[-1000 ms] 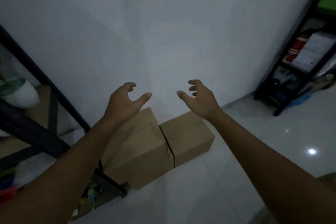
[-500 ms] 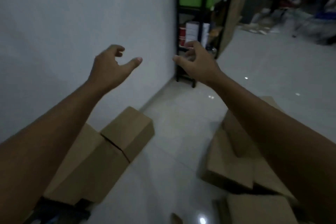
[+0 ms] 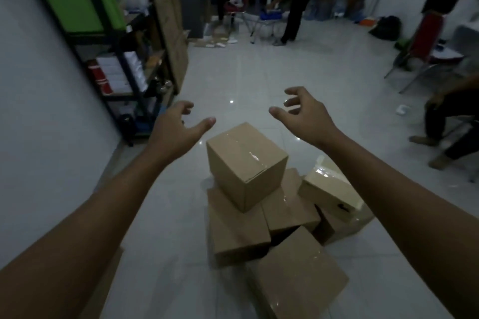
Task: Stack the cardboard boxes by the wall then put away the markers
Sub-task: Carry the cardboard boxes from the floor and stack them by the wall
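My left hand [image 3: 176,127] out front, fingers loosely curled, thumb spread, holding nothing. Top box [image 3: 246,163] between hands, below them, corner toward me, roughly cubic, perched on box pile [image 3: 285,228] on floor. My right hand [image 3: 308,114] likewise spread, empty.

Left hand [image 3: 176,128] and right hand [image 3: 307,114] stretched forward, fingers loosely curled and holding nothing, above a top cardboard box [image 3: 246,163] sitting on a loose pile of boxes [image 3: 293,241] on the tiled floor [image 3: 259,72], black shelving unit [image 3: 121,59] along the white wall [image 3: 39,124] on the left
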